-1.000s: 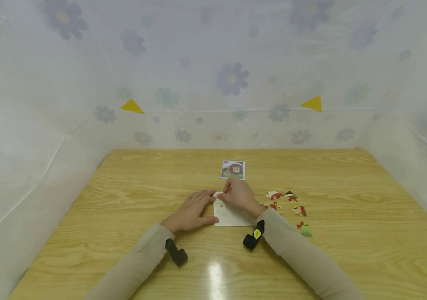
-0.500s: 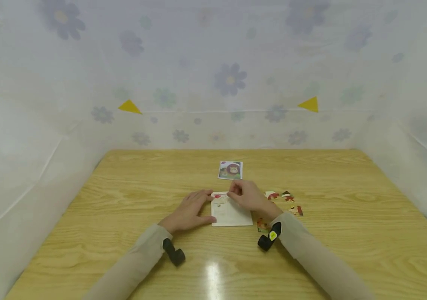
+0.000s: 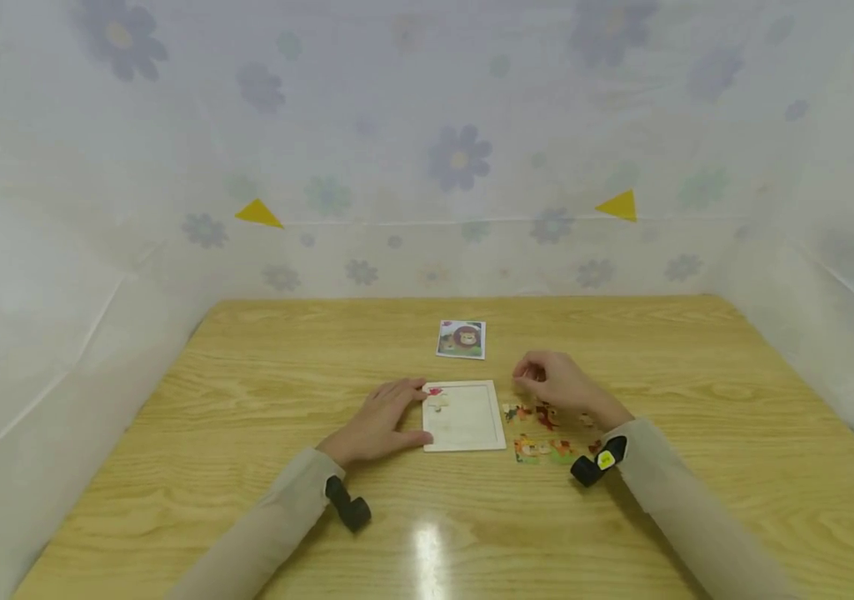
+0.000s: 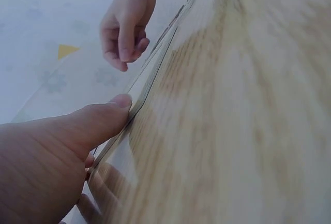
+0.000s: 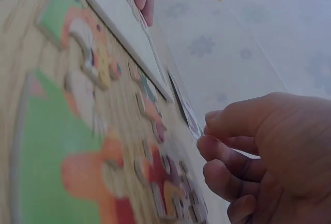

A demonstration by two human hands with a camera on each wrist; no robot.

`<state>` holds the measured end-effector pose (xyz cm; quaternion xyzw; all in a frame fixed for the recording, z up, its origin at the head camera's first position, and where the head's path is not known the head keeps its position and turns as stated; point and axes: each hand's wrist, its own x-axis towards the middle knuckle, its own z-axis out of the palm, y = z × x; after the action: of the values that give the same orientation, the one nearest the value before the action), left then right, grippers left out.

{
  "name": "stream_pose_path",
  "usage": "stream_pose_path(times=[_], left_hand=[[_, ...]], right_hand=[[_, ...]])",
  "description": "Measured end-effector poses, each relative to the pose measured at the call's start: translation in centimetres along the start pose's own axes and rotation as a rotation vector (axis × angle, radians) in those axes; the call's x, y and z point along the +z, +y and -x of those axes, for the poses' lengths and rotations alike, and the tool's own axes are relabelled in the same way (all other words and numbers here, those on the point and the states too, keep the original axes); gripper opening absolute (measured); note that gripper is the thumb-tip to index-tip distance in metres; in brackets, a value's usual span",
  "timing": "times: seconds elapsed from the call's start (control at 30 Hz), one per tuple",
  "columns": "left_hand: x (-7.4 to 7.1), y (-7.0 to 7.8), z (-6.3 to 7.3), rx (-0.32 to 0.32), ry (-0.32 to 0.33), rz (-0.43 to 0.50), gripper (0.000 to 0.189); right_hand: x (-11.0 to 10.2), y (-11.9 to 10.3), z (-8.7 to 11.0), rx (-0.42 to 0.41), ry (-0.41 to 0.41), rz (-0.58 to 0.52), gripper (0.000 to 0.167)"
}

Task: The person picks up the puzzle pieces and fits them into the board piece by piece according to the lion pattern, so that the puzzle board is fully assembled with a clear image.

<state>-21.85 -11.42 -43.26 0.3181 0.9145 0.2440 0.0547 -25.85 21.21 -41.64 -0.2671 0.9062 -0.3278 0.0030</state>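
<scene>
A square white puzzle board (image 3: 467, 421) with a raised rim lies on the table. In its far left corner sits a puzzle piece (image 3: 437, 400), pale with a pink-red patch. My left hand (image 3: 377, 421) rests at the board's left edge, fingers on the far part and thumb (image 4: 106, 123) on the near corner. Over the table to the right of the board hovers my right hand (image 3: 560, 385), fingers loosely bent. The right wrist view shows nothing between its thumb and fingertips. Loose puzzle pieces (image 3: 542, 450) lie below and beside it, some hidden by the hand and wrist.
A small picture card (image 3: 461, 340) of a lion lies behind the board. The wooden table (image 3: 284, 367) is bounded by white flowered sheeting (image 3: 412, 167) at the back and sides. Yellow triangles (image 3: 620, 206) mark the back sheet.
My right hand has left the board's far left area and moved right, above the loose pieces, uncovering the piece in the corner. My left hand stays at the board's edge.
</scene>
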Motion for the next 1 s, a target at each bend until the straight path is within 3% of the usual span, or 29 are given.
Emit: stream_pose_path(times=[0.4,0.63,1.0], left_hand=[[-0.1,-0.5,0.4,0.002,0.008,0.023,0.067],[0.0,-0.7,0.5,0.008,0.015,0.018,0.065],[0.2,-0.4,0.4,0.005,0.016,0.021,0.064]], right_hand=[[-1.1,2.2,2.1,0.024,-0.06,-0.007,0.019],[-1.5,2.2,2.4,0.054,-0.069,0.043,0.021],[-1.8,2.0,2.1,0.117,-0.094,0.035,0.02]])
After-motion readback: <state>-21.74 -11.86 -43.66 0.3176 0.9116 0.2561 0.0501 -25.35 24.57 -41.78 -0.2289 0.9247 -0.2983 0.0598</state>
